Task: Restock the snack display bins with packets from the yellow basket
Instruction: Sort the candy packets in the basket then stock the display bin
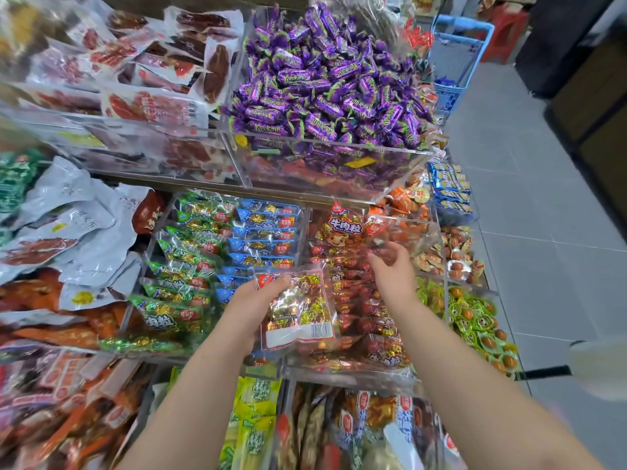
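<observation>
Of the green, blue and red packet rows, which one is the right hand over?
The red row, the rightmost of the three: the right hand hovers above it. The green row and blue row lie further left.

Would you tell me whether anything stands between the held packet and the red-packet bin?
Nothing fixed: the left hand holds the packet at the left edge of the bin; only the right hand hovers above it.

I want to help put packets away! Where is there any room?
The likeliest gap is the far right corner of the red-packet bin, between the upright red packet and the orange snacks, below the right hand. The green packets, blue packets and purple sweets are heaped tight.
</observation>
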Demonstrator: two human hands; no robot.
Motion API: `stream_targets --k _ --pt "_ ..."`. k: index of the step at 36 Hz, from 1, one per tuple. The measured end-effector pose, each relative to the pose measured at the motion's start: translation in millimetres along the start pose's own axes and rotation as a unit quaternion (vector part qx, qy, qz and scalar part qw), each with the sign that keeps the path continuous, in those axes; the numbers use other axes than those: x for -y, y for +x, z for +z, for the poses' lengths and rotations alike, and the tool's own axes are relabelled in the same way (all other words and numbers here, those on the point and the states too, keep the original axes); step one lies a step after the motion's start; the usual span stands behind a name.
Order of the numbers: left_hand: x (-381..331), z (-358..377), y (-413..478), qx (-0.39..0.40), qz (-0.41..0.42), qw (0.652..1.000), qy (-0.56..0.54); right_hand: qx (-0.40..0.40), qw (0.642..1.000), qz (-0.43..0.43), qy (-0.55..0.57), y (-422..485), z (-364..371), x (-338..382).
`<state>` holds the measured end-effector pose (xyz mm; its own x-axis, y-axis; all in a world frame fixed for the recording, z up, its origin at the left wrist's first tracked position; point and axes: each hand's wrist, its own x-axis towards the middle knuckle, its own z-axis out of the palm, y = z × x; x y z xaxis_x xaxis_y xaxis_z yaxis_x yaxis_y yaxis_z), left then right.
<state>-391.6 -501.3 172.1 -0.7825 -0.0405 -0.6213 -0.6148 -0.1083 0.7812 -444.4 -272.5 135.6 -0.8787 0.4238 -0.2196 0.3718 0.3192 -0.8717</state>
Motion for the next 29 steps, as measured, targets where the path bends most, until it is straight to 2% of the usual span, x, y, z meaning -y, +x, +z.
stream_targets --k 3,4,6,8,9,11,12,14,16,18,19,21,24,26,29 --pt "-2 0 -3 0.02 0.001 1.0 0.005 -0.052 0.997 0.009 0.059 -14 -4 3" --pt "-4 1 -4 0.03 0.006 1.0 -0.003 -0.037 0.997 0.009 0.067 -20 -5 4" --pt "-8 2 -6 0.041 0.012 0.999 -0.033 0.088 0.99 0.042 0.102 -35 -5 8" --pt "-12 7 -8 0.038 0.027 0.998 -0.048 0.246 0.947 0.12 0.167 -49 -4 14" --pt "-14 11 -9 0.039 0.038 0.998 -0.041 0.301 0.924 0.147 0.182 -55 -4 17" --pt "-18 18 -10 0.038 0.066 0.997 0.002 0.366 0.898 0.151 0.193 -63 -5 17" --pt "-21 21 -10 0.031 0.082 0.996 0.031 0.375 0.897 0.138 0.191 -65 -5 17" --pt "-24 26 -9 0.018 0.108 0.991 0.078 0.336 0.915 0.125 0.187 -68 -9 19" --pt "-29 29 -11 -0.015 0.119 0.989 0.083 0.242 0.952 0.099 0.157 -68 -15 22" --pt "-31 29 -12 -0.035 0.146 0.985 0.087 0.14 0.988 0.005 0.072 -69 -20 26" --pt "-31 29 -12 -0.024 0.153 0.983 0.096 0.104 0.993 -0.051 0.025 -73 -22 29" --pt "-34 34 -19 0.049 0.138 0.986 0.078 0.069 0.983 -0.162 -0.054 -80 -23 34" --pt "-39 42 -26 0.156 0.082 0.984 -0.026 0.074 0.943 -0.294 -0.139 -95 -16 36" --pt "-40 45 -26 0.158 0.092 0.981 -0.066 0.087 0.925 -0.331 -0.163 -104 -11 36" --pt "-39 43 -20 0.098 0.111 0.986 -0.081 0.143 0.913 -0.337 -0.178 -110 -8 30"
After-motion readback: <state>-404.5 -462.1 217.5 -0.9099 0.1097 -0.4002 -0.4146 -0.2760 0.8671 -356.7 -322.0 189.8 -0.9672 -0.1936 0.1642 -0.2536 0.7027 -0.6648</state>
